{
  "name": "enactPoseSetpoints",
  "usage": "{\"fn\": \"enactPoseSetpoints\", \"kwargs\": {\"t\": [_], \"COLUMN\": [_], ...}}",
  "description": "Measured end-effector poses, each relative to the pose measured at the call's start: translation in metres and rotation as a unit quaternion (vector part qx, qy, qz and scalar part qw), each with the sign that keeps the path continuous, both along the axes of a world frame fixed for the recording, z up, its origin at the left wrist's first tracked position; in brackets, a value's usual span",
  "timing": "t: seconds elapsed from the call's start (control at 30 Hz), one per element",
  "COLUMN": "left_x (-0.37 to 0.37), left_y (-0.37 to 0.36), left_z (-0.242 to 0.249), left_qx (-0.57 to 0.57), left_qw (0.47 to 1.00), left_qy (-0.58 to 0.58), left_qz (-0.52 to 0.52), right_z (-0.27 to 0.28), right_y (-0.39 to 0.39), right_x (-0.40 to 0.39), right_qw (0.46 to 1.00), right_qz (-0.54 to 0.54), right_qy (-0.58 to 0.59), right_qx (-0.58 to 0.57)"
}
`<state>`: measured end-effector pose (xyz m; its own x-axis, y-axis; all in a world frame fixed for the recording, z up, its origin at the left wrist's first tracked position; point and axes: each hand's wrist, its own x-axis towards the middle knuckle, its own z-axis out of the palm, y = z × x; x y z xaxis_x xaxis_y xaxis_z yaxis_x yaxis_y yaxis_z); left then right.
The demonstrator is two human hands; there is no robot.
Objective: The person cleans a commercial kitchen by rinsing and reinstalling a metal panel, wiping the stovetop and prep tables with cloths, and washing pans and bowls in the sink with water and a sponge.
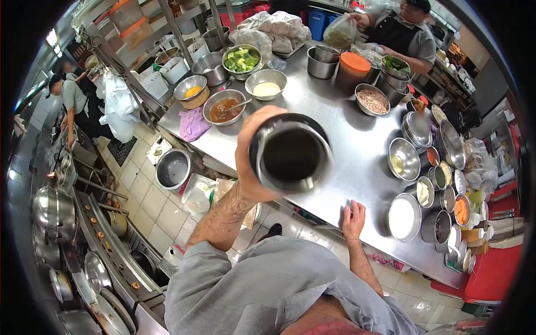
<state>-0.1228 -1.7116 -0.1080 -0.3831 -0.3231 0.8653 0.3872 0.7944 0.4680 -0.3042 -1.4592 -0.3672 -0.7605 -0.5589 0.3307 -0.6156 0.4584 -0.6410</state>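
Up close, steel cup [291,153] in left hand [251,162]

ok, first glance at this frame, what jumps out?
The dark metal cup raised close to the camera in the left hand, its mouth facing the lens, dominates the centre. Behind it runs a long steel table crowded with bowls, the broccoli bowl at its far end standing out in green. The right hand rests on the table's near edge.

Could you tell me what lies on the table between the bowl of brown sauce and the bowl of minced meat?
In the head view, only bare steel tabletop lies between the brown sauce bowl and the minced meat bowl.
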Motion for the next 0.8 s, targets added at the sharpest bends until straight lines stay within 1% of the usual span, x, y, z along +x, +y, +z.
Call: {"fn": "enactPoseSetpoints", "kwargs": {"t": [0.03, 0.07, 0.1, 0.13, 0.2, 0.27, 0.33, 0.4, 0.53, 0.6, 0.63, 0.7, 0.73, 0.77, 0.8], "left_x": [-0.005, -0.009, -0.014, -0.021, -0.031, -0.043, -0.055, -0.066, -0.089, -0.097, -0.101, -0.106, -0.107, -0.107, -0.105], "left_y": [-0.005, -0.010, -0.015, -0.023, -0.050, -0.075, -0.093, -0.109, -0.137, -0.146, -0.152, -0.155, -0.157, -0.160, -0.159], "left_z": [-0.019, -0.037, -0.056, -0.069, -0.108, -0.137, -0.152, -0.161, -0.175, -0.180, -0.183, -0.181, -0.180, -0.179, -0.178], "left_qx": [0.099, 0.205, 0.307, 0.312, 0.324, 0.324, 0.309, 0.272, 0.275, 0.255, 0.268, 0.267, 0.263, 0.269, 0.269], "left_qw": [0.995, 0.977, 0.948, 0.949, 0.944, 0.942, 0.944, 0.949, 0.945, 0.943, 0.944, 0.944, 0.944, 0.944, 0.943], "left_qy": [-0.030, -0.051, -0.062, -0.028, -0.060, -0.062, -0.047, -0.040, -0.034, -0.051, -0.050, -0.052, -0.054, -0.080, -0.081], "left_qz": [-0.019, -0.037, -0.050, -0.041, 0.021, 0.062, 0.105, 0.157, 0.175, 0.209, 0.187, 0.189, 0.192, 0.176, 0.178], "right_z": [0.000, 0.000, 0.002, 0.005, 0.005, 0.001, 0.000, 0.000, 0.001, 0.001, 0.002, 0.002, 0.000, -0.001, -0.002], "right_y": [0.000, 0.000, -0.001, -0.002, -0.004, -0.004, -0.004, -0.008, -0.011, -0.012, -0.013, -0.015, -0.014, -0.015, -0.014], "right_x": [-0.001, -0.001, 0.000, 0.002, 0.002, 0.001, 0.001, 0.001, 0.003, 0.003, 0.004, 0.003, 0.002, 0.002, 0.003], "right_qw": [1.000, 0.999, 0.999, 1.000, 1.000, 1.000, 1.000, 0.999, 0.999, 0.998, 0.998, 0.998, 0.997, 0.996, 0.996], "right_qz": [0.002, 0.005, 0.004, -0.004, -0.010, -0.013, -0.012, -0.013, -0.022, -0.027, -0.031, -0.035, -0.034, -0.033, -0.031], "right_qy": [0.014, 0.028, 0.028, 0.015, 0.003, 0.001, 0.011, 0.020, 0.038, 0.041, 0.036, 0.031, 0.050, 0.068, 0.067], "right_qx": [0.007, 0.014, 0.018, 0.016, 0.018, 0.019, 0.026, 0.032, 0.028, 0.031, 0.031, 0.031, 0.038, 0.043, 0.044]}}
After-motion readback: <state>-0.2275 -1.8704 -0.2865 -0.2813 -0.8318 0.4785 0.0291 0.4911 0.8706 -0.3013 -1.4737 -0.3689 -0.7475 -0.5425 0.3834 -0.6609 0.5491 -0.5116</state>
